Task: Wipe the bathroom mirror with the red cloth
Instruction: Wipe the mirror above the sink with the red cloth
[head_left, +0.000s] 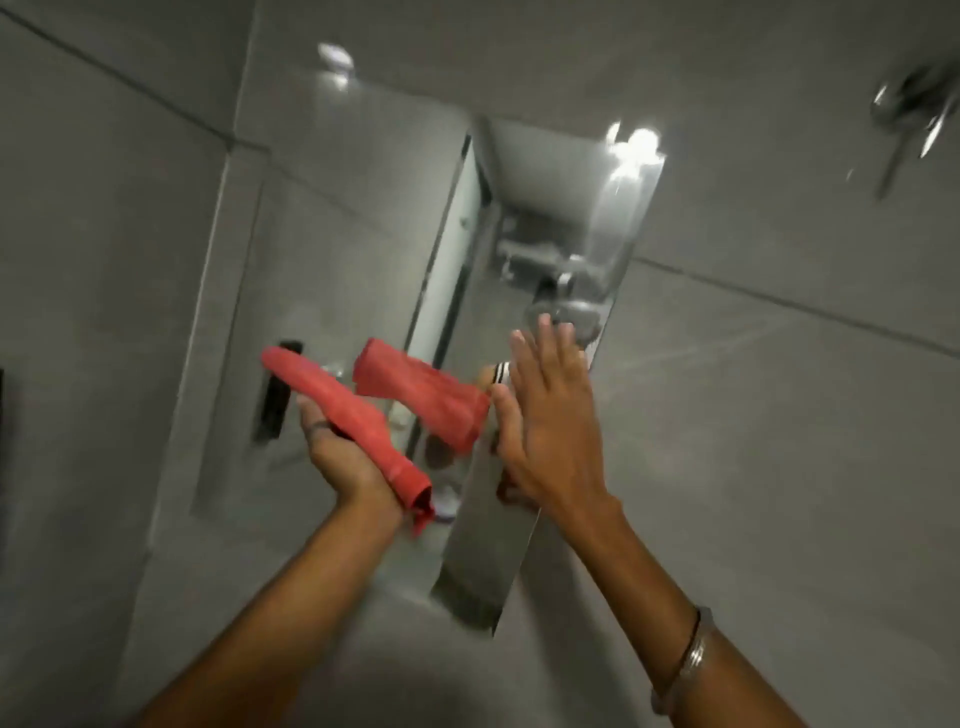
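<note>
Your left hand (337, 457) has its fingers clenched around the folded red cloth (353, 421) near the mirror (545, 208); your right hand (545, 415) lies flat, fingers released, at the mirror's right edge.

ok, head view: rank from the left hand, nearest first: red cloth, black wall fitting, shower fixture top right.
1. Red cloth: held in the left hand.
2. Black wall fitting: just left of that hand, on the tiles.
3. Shower fixture: far upper right corner.
</note>
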